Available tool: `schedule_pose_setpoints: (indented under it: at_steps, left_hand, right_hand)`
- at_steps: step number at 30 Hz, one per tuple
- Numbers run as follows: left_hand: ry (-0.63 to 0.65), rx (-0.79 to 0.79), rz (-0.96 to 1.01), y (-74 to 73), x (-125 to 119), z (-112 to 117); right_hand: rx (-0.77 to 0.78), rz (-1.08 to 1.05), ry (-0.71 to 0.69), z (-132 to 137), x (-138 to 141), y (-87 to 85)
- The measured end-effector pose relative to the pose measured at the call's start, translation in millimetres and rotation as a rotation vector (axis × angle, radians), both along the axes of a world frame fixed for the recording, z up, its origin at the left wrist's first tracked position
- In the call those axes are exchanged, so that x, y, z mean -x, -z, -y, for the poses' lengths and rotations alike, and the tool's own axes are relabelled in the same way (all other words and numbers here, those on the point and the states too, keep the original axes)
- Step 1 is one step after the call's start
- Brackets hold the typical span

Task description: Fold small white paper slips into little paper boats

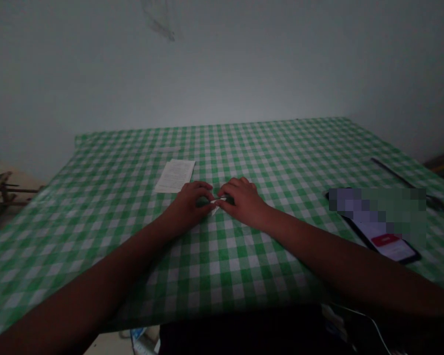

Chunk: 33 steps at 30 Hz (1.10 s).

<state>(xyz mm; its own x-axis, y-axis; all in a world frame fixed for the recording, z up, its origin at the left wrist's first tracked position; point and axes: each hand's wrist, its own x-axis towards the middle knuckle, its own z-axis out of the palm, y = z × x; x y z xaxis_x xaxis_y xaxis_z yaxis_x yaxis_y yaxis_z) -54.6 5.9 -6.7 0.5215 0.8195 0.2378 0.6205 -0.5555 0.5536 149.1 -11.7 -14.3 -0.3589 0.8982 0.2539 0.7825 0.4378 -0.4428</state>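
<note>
Near the middle of the table, my left hand [192, 199] and my right hand [241, 201] meet with thumbs and fingertips close together. Between them is a small piece of white paper [218, 204], pinched from both sides. A pale corner of it pokes out below the thumbs, and the rest is hidden by the fingers. Just beyond my left hand lies a small stack of printed paper sheets [175, 175], flat on the cloth and apart from both hands.
A green and white checked tablecloth [222, 266] covers the table. On the right lies a phone [395, 249] with its screen lit, partly blurred. A thin dark rod-like object [392, 171] rests beyond it. A wall [222, 64] stands behind the table.
</note>
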Motion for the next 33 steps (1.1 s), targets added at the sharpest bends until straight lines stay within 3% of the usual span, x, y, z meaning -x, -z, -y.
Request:
schedule_pose_setpoints:
  at_steps: [5,13,21,26,33]
  left_hand:
    - [-0.015,0.143,0.028,-12.8,-4,7]
    - [-0.057,0.106,0.211,-25.2,-3,20]
    - [-0.14,0.074,0.203,-36.6,-9,31]
    - [-0.091,-0.022,0.145,-39.7,-7,34]
    - [-0.06,-0.097,0.11,-39.8,-6,36]
  right_hand:
    - [0.026,-0.182,-0.098,-1,-4,-5.8]
    - [-0.051,-0.526,-0.131,9,-1,-15.6]
    - [-0.035,-0.548,-0.167,15,-3,-19.4]
    - [0.008,-0.62,-0.233,16,-4,-21.3]
    - [0.068,-0.679,-0.178,23,1,-19.7]
